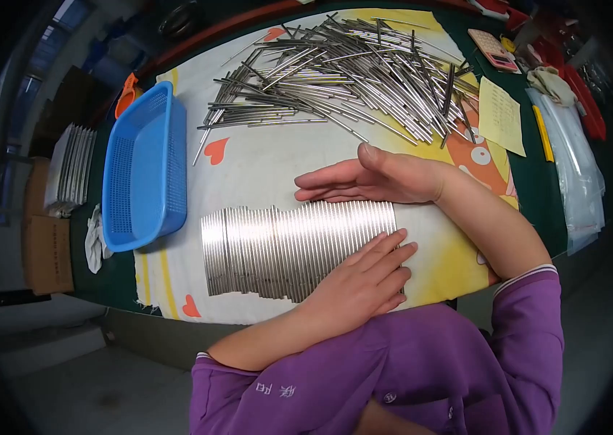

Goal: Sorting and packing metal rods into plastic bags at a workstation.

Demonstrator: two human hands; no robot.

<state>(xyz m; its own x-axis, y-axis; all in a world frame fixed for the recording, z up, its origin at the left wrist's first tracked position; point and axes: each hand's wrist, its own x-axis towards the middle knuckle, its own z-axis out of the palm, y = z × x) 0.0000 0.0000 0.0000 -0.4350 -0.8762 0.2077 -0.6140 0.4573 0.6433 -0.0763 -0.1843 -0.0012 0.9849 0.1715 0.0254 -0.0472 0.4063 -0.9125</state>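
A neat row of thin metal rods [285,246] lies side by side on a white and yellow cloth [248,167]. My left hand [364,279] rests flat, palm down, on the near right part of the row. My right hand [372,180] stands on its edge against the far ends of the rods, fingers straight and pointing left. Neither hand grips anything. A large loose pile of the same rods [350,72] lies farther back on the cloth, apart from both hands.
A blue plastic basket [143,167] stands left of the rows. At the right are a yellow paper sheet [501,116], a pink calculator [491,49] and clear plastic bags [575,167]. A cardboard box [49,254] and stacked trays [71,167] sit off the table's left.
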